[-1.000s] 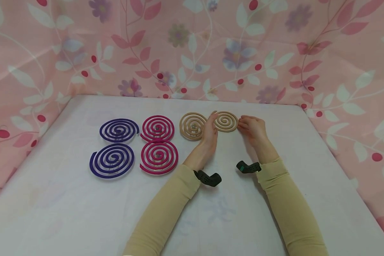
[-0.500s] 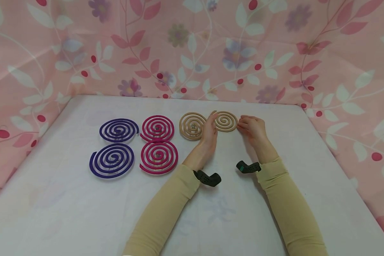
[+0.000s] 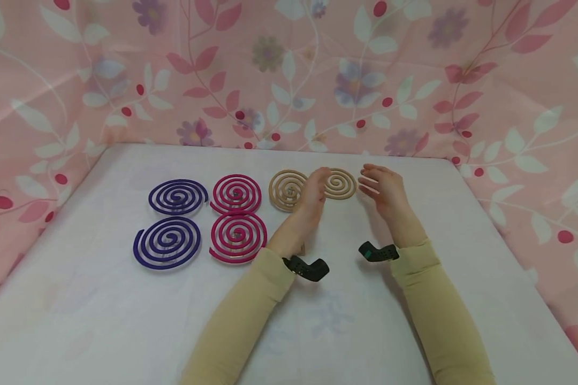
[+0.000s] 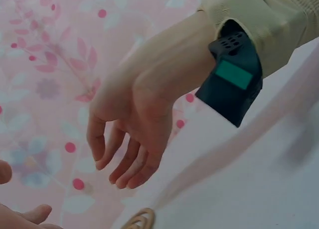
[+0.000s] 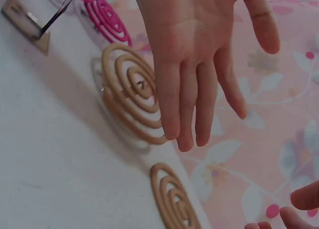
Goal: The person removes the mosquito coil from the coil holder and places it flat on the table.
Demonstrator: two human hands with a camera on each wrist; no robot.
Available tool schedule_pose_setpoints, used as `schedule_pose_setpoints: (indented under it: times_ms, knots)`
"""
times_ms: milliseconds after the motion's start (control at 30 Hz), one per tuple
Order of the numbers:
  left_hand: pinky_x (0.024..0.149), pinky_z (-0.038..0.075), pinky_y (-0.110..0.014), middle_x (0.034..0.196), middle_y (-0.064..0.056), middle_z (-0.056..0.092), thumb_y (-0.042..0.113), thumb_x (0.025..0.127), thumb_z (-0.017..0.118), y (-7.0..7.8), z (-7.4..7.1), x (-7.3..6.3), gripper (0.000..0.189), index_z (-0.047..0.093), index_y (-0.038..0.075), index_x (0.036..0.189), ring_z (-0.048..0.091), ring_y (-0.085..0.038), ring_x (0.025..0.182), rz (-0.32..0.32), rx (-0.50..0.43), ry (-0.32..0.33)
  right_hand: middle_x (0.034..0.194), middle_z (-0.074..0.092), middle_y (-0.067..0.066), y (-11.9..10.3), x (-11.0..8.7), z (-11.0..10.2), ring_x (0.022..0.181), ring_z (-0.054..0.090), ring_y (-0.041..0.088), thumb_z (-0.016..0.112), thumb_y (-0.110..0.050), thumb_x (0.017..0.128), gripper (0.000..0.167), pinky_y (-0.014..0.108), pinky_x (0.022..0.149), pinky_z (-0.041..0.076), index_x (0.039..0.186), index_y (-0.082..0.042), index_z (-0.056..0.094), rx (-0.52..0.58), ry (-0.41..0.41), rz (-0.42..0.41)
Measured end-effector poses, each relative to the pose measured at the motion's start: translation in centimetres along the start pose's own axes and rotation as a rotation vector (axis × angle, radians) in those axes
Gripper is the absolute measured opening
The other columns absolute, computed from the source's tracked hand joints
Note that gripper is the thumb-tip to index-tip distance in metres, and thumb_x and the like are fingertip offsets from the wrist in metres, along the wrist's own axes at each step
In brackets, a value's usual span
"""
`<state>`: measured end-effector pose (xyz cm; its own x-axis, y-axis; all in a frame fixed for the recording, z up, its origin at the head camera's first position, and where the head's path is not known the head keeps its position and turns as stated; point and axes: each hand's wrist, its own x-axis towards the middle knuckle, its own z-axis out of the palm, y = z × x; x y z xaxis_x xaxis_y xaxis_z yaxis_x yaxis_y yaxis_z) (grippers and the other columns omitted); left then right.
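My left hand (image 3: 310,195) hovers with extended fingers over the gap between two tan mosquito coils. The left tan coil (image 3: 290,191) stands raised, a metal tip at its centre, and is partly covered by that hand. The right tan coil (image 3: 337,184) lies low on the table. Just right of it my right hand (image 3: 385,190) is held up, fingers loosely bent and apart from the coil. Neither hand holds anything. In the right wrist view a small tan stand (image 5: 45,45) with a thin metal spike lies on the table, mostly hidden by my left wrist in the head view.
Two pink coils (image 3: 238,237) touch one behind the other, left of the tan ones. Farther left are two dark blue coils (image 3: 170,237). The white table (image 3: 356,321) meets a floral pink cloth (image 3: 298,64) at the back and sides.
My right hand has lifted off the right tan coil's edge and moved slightly right, fingers loosening. My left hand has shifted slightly left, showing a bit of the tan stand by its wrist.
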<state>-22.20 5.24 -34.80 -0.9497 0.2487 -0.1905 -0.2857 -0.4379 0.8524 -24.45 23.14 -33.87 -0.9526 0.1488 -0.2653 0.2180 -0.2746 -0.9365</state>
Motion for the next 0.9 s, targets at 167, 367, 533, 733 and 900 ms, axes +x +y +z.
schedule_pose_setpoints:
  times_ms: [167, 367, 533, 733, 900]
  knots:
    - [0.125, 0.015, -0.044, 0.161, -0.014, 0.031, 0.024, 0.100, 0.042, 3.5, -1.4, -2.1, 0.052, 0.043, 0.008, 0.149, 0.025, -0.031, 0.151, 0.029, 0.022, 0.033, 0.110, 0.066, 0.002, -2.0, -1.9, 0.8, 0.093, 0.068, 0.016, 0.055, -0.007, 0.100, 0.015, 0.039, 0.110, 0.043, 0.111, -0.010, 0.064, 0.092, -0.049, -0.086]
    - [0.123, 0.022, -0.047, 0.157, -0.014, 0.036, 0.023, 0.100, 0.041, 6.8, -4.1, -4.5, 0.052, 0.039, 0.008, 0.150, 0.034, -0.031, 0.146, 0.078, 0.142, 0.010, 0.115, 0.066, 0.007, -3.3, -3.9, 1.8, 0.097, 0.068, 0.021, 0.056, -0.006, 0.099, 0.014, 0.037, 0.106, 0.046, 0.109, -0.008, 0.066, 0.166, -0.103, -0.147]
    - [0.121, 0.026, -0.045, 0.156, -0.012, 0.035, 0.025, 0.101, 0.041, 9.1, -6.3, -6.8, 0.053, 0.035, 0.010, 0.152, 0.035, -0.030, 0.145, 0.101, 0.256, 0.018, 0.114, 0.067, 0.007, -3.9, -5.2, 2.5, 0.097, 0.068, 0.021, 0.057, -0.005, 0.098, 0.019, 0.040, 0.108, 0.044, 0.115, -0.005, 0.064, 0.170, -0.111, -0.181]
    - [0.122, 0.026, -0.046, 0.158, -0.013, 0.030, 0.023, 0.102, 0.040, 10.6, -8.0, -8.4, 0.054, 0.031, 0.007, 0.153, 0.033, -0.031, 0.145, 0.126, 0.321, 0.041, 0.116, 0.065, 0.006, -4.9, -7.3, 3.7, 0.101, 0.064, 0.020, 0.058, -0.007, 0.097, 0.020, 0.038, 0.103, 0.045, 0.116, -0.007, 0.065, 0.147, -0.155, -0.218]
    - [0.123, 0.023, -0.047, 0.159, -0.015, 0.028, 0.021, 0.103, 0.040, 11.5, -9.3, -8.6, 0.054, 0.029, 0.006, 0.153, 0.031, -0.031, 0.146, 0.169, 0.373, 0.025, 0.121, 0.060, 0.007, -5.7, -8.2, 5.1, 0.106, 0.059, 0.021, 0.058, -0.010, 0.098, 0.026, 0.040, 0.105, 0.042, 0.123, -0.006, 0.060, 0.099, -0.179, -0.281]
